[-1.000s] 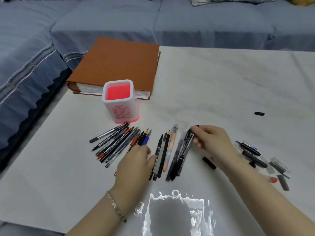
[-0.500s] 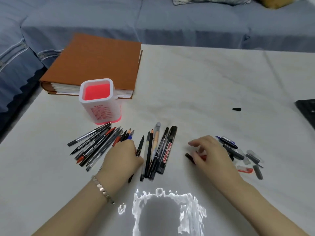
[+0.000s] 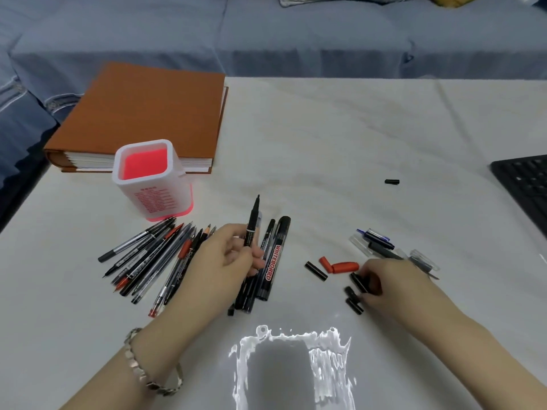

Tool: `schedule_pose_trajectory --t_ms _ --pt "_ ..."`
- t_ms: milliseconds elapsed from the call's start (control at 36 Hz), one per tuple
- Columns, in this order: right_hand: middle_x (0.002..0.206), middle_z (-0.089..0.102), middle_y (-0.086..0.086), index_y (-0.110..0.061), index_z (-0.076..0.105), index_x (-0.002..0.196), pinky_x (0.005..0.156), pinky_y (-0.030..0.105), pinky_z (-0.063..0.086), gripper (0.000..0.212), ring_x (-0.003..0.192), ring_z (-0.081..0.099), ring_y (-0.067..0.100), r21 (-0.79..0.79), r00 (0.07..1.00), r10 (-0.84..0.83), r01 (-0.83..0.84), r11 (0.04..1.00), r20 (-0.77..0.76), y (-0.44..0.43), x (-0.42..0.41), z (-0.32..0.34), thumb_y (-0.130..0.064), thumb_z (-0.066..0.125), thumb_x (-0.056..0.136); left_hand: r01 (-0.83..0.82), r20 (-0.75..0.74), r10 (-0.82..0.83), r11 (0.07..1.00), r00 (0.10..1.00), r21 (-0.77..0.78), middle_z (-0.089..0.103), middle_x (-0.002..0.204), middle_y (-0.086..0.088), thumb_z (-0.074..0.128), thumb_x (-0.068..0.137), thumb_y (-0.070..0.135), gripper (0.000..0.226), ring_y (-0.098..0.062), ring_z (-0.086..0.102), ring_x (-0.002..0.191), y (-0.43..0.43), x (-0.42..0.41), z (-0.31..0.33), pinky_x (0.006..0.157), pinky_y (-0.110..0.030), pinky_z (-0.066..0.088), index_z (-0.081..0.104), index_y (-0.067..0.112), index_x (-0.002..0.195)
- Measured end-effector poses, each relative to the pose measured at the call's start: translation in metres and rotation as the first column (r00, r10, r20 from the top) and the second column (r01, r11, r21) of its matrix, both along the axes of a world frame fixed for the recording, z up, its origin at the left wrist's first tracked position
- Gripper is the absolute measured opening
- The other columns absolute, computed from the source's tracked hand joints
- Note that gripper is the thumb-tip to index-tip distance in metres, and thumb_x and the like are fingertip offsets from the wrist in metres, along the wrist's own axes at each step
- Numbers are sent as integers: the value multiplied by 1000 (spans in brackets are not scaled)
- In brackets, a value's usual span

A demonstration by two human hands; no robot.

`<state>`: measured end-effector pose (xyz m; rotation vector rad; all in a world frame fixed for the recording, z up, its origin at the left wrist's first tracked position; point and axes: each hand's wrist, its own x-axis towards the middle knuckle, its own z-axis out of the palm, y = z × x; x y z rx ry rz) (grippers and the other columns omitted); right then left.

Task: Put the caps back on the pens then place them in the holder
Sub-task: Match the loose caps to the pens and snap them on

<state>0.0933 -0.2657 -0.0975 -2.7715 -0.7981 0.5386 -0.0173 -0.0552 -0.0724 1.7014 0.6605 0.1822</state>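
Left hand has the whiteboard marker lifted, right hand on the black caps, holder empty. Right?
No. Head view: the left hand holds a thin black pen; the whiteboard marker lies on the table. Right hand on black caps, holder empty: correct.

Your white holder, pink inside, stands upright at far left; uncapped pens fan out just near of it; one black pen points tip-up in your left hand; your right hand grips a black cap among loose caps.
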Motion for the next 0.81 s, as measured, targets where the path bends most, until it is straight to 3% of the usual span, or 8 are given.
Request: schedule_pose_trajectory --t_ms 111,222,306,361,444,528,667,806 --pt "83 58 -2 -20 59 99 62 25 41 21 77 54 15 10 999 36 -37 999 40 2 -1 0 -20 53 79 -2 28 4 998 1000 -59 65 78 -7 40 87 -11 37 -5 65 60 -5 0 2 60 -14 54 55 19 102" --pt "67 51 -7 -28 55 119 59 16 36 46 63 48 8 308 991 -131 137 941 -40 8 0 7 -10 56 77 3 28 -1 997 1000 -78 65 75 -5 44 88 -7 30 1 63 55 -10 0 3 57 -11 52 56 19 98" --pt "65 48 -2 -29 61 107 59 7 38 43 59 46 16 583 955 -222 296 757 -197 16 -1 20 0 57 76 22 37 -19 996 999 -86 67 74 -1 51 88 1 24 1 64 58 -11 0 2 61 -10 52 58 24 90" --pt "66 50 0 -29 63 98 53 8 40 38 58 54 21 708 912 -201 406 579 -358 23 -3 31 4 57 79 44 36 -41 996 999 -78 69 72 1 53 87 4 19 -1 65 60 -13 0 3 63 -11 52 60 21 92" --pt "68 64 -5 -25 62 98 60 12 52 33 63 68 13 780 835 -101 544 309 -542 36 -10 45 4 57 83 66 39 -64 996 997 -52 70 65 3 55 86 6 19 -3 67 63 -16 -1 4 68 -13 53 62 24 89" --pt "77 71 -3 -25 61 99 70 20 57 33 71 70 13 803 819 -49 570 175 -571 48 -14 50 4 57 83 104 37 -103 994 994 -26 71 67 11 57 86 7 24 -2 66 66 -19 -3 8 73 -15 52 60 31 84" --pt "76 75 -3 -27 61 97 74 23 57 32 76 71 14 809 818 -34 574 125 -575 58 -19 49 1 57 84 151 35 -153 987 988 63 71 73 2 58 85 11 23 0 64 68 -22 -6 12 65 -11 51 63 34 85" --pt "83 76 -1 -31 62 97 80 29 57 32 83 71 17 800 814 -36 578 161 -580 58 -25 49 -1 58 84 167 19 -170 980 985 106 70 78 12 59 85 14 25 -3 65 70 -22 -7 13 72 -19 52 62 39 83"
